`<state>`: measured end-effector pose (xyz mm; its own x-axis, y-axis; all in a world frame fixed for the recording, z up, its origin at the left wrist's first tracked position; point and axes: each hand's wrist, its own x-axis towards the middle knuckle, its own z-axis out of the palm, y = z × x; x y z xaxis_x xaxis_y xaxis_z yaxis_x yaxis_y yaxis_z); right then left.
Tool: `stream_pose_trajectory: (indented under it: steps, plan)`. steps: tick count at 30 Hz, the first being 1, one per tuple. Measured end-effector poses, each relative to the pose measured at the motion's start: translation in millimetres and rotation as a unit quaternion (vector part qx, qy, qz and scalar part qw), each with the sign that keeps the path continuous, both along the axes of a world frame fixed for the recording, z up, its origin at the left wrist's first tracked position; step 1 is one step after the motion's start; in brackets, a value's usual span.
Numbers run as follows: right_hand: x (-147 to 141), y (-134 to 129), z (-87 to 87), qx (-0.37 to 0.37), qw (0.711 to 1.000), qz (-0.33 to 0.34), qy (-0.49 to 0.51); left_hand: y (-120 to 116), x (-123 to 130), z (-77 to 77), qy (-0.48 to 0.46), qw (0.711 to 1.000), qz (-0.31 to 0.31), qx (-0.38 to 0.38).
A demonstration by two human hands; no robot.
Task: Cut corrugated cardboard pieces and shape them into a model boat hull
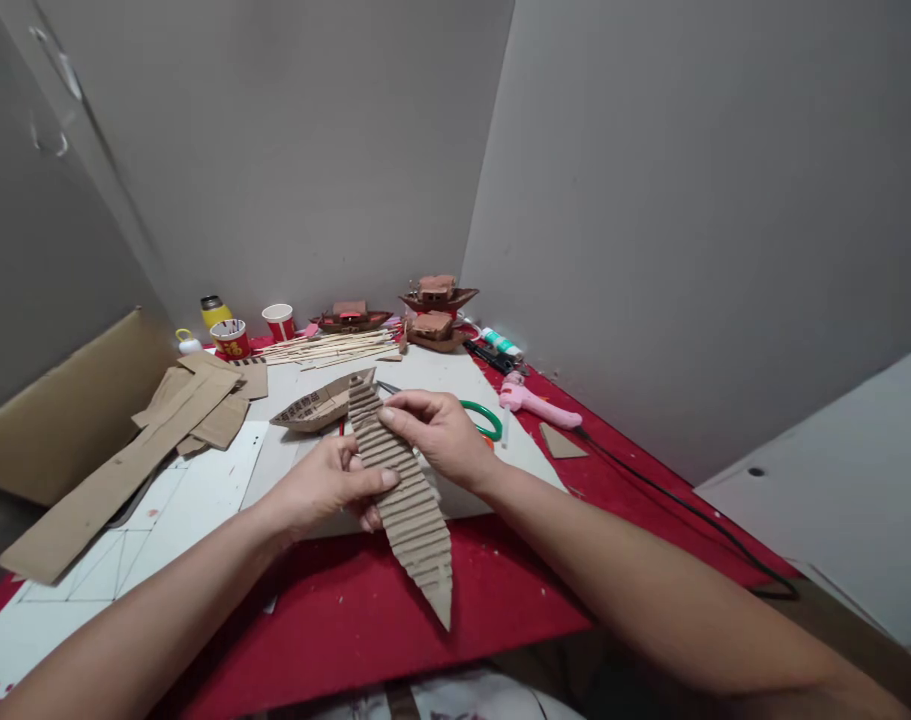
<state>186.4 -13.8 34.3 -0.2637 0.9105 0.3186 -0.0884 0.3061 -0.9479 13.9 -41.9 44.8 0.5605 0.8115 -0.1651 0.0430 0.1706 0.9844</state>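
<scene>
A long piece of corrugated cardboard (419, 530), pointed at its near end and with its ridges bare, is held up between my two hands. My left hand (342, 485) grips its left edge near the middle, thumb on top. Higher up, my right hand (440, 430) pinches the right edge by the far end with thumb and fingers. Just behind lies a small cardboard boat hull (312, 408) with printed characters inside. Green-handled scissors (485, 418) lie partly hidden behind my right hand.
Cardboard strips (147, 450) are piled at left beside a cardboard box (65, 410). Thin sticks (327, 348), brown model boats (436, 330) and paper cups (279, 322) stand at the back. A pink glue gun (541, 405) with a black cord (672, 500) lies on the red cloth at right.
</scene>
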Motion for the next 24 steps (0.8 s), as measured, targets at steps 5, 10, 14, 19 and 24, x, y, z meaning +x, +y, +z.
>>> stream_pose_trajectory:
  steps: [5, 10, 14, 19, 24]
  plan:
    - [11.0, 5.9, 8.4, 0.023, 0.978, -0.039, -0.206, 12.7, -14.5, 12.8, 0.001, 0.980, 0.160, 0.114]
    - [36.3, 21.5, 20.9, 0.073, 0.901, -0.125, -0.408, 25.2, -38.6, 30.6, -0.063, 0.936, 0.290, 0.188]
    - [59.2, 32.5, 14.1, 0.044, 0.799, -0.117, -0.588, 26.0, -47.3, 34.7, -0.091, 0.930, 0.317, 0.162]
    - [64.9, 40.6, -3.5, 0.016, 0.706, -0.081, -0.703, 14.4, -49.0, 28.9, -0.109, 0.938, 0.294, 0.146]
    - [65.5, 49.2, -3.2, 0.015, 0.695, -0.088, -0.714, 1.2, -52.8, 28.0, -0.117, 0.932, 0.307, 0.154]
